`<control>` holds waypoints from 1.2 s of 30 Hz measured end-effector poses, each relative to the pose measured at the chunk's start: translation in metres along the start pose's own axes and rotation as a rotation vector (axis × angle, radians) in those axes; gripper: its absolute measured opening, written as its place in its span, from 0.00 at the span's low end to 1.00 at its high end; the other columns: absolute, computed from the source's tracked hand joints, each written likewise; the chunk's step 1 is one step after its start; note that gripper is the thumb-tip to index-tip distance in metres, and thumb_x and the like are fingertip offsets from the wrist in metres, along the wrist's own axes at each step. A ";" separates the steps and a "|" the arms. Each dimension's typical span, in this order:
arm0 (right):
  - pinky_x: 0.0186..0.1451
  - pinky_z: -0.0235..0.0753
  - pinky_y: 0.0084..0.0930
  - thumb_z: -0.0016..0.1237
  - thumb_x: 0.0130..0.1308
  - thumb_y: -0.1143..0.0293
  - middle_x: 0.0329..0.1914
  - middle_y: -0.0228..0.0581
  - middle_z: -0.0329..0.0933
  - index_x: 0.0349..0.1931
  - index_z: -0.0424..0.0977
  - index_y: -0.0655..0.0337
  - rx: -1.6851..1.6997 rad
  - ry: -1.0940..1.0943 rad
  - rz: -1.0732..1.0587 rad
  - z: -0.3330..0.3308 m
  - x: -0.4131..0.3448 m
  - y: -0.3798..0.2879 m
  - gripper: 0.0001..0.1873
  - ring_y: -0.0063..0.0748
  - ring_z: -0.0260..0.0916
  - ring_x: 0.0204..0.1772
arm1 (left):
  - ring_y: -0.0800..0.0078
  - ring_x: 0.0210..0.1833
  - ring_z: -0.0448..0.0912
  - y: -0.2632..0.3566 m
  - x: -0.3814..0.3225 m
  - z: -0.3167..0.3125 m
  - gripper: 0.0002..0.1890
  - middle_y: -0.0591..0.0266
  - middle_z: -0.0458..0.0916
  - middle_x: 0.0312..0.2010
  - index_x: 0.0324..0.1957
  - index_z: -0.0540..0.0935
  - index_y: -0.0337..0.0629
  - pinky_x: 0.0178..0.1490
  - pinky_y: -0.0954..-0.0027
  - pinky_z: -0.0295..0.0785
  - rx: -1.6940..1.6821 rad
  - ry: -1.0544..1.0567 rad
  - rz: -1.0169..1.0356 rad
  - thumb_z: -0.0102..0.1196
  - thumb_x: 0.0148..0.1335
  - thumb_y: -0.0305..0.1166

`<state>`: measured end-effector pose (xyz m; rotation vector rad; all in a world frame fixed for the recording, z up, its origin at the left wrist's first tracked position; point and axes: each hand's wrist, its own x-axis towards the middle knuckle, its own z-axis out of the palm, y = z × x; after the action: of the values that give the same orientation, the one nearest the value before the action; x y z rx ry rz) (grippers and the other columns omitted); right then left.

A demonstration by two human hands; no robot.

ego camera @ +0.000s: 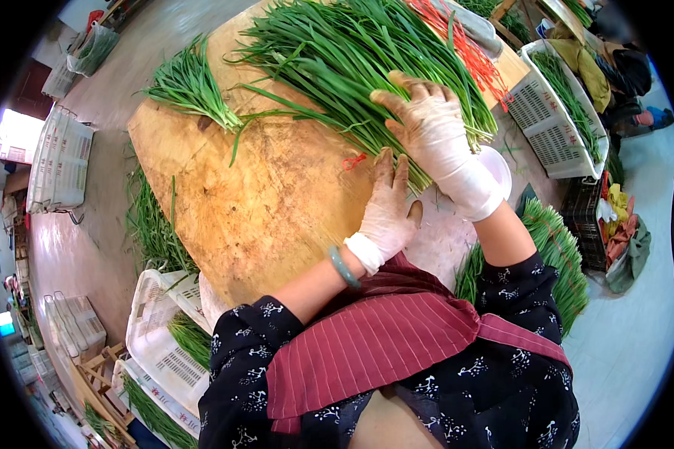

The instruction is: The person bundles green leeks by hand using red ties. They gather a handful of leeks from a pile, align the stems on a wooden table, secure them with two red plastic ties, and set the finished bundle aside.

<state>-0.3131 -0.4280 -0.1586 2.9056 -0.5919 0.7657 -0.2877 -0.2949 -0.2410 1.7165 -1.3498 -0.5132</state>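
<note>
A large pile of garlic chives (337, 62) covers the far right part of a worn wooden tabletop (247, 207), cut ends towards its right edge. My right hand (429, 132), in a stained white glove, lies over the stalks with its fingers spread on top. Close by, my gloved left hand (390, 199) has its fingertips against the stalk ends at the near edge, thumb apart. A red tie loop (354, 162) lies just left of those fingertips. Apart from the pile, a smaller bunch of chives (194, 90) rests at the far left corner.
Red ties (463, 47) lie beside the pile at the far right. A white crate (556, 112) of chives stands to the right, above a dark crate (584, 219). Bundled chives (556, 252) sit by my right elbow. More white crates (157, 320) stand at left, near loose chives (151, 219).
</note>
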 end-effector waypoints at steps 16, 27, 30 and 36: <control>0.57 0.63 0.33 0.45 0.50 0.68 0.35 0.32 0.72 0.25 0.74 0.54 -0.087 -0.238 -0.609 0.016 0.045 0.001 0.05 0.35 0.68 0.47 | 0.59 0.53 0.69 -0.021 0.009 -0.019 0.14 0.56 0.71 0.51 0.46 0.73 0.39 0.59 0.62 0.64 -0.132 0.167 0.059 0.50 0.57 0.31; 0.57 0.64 0.34 0.44 0.52 0.68 0.34 0.33 0.73 0.26 0.75 0.54 -0.020 -0.058 -0.384 0.011 0.036 0.014 0.05 0.34 0.69 0.46 | 0.81 0.33 0.72 -0.052 0.079 -0.026 0.09 0.64 0.75 0.36 0.38 0.78 0.30 0.39 0.78 0.71 -0.365 0.589 -0.265 0.58 0.55 0.24; 0.58 0.64 0.34 0.44 0.53 0.67 0.34 0.33 0.73 0.27 0.75 0.55 -0.053 -0.032 -0.339 0.016 0.033 0.016 0.06 0.34 0.69 0.47 | 0.82 0.34 0.72 -0.042 0.078 -0.025 0.09 0.65 0.75 0.34 0.39 0.78 0.30 0.39 0.78 0.70 -0.493 0.648 -0.249 0.57 0.55 0.23; 0.57 0.64 0.34 0.44 0.52 0.67 0.32 0.34 0.73 0.26 0.75 0.55 -0.115 -0.059 -0.273 0.020 0.029 0.007 0.07 0.35 0.69 0.46 | 0.78 0.37 0.73 -0.047 0.074 -0.026 0.10 0.63 0.77 0.36 0.40 0.79 0.30 0.42 0.76 0.70 -0.414 0.672 -0.161 0.56 0.55 0.22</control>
<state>-0.2834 -0.4476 -0.1626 2.8280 -0.2258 0.5920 -0.2171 -0.3520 -0.2520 1.4626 -0.5823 -0.2396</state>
